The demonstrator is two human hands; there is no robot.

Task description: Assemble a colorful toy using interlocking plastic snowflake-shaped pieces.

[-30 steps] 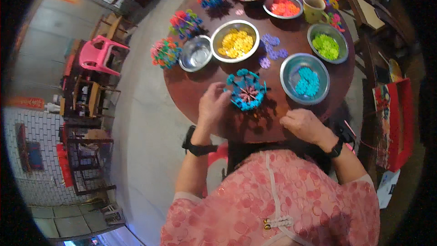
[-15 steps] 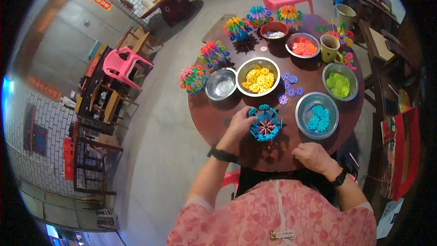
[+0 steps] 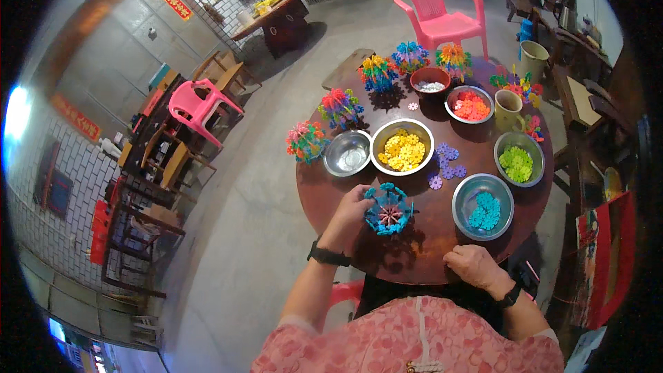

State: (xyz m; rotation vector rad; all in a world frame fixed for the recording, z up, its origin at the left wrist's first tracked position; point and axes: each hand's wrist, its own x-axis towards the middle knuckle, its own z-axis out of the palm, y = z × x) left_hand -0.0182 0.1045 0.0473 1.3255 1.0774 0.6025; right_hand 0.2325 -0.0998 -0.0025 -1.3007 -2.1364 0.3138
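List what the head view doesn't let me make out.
Head view, left hand: its fingers hide the contact with the blue build; grip or mere touch is unclear.
Head view, right hand: curled fingers hide its palm.
Head view, handled mug: too small and dim to show its contents.
Head view, pink seat: mostly hidden by the table and clothing.

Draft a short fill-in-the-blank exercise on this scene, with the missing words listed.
The ____ hand is nearer the blue-and-pink model.
The purple pieces lie directly on the ____.
The rightmost metal bowl holds ____ pieces.
The large plastic chair at the top of the picture is ____.

Missing words: left; table; green; pink.
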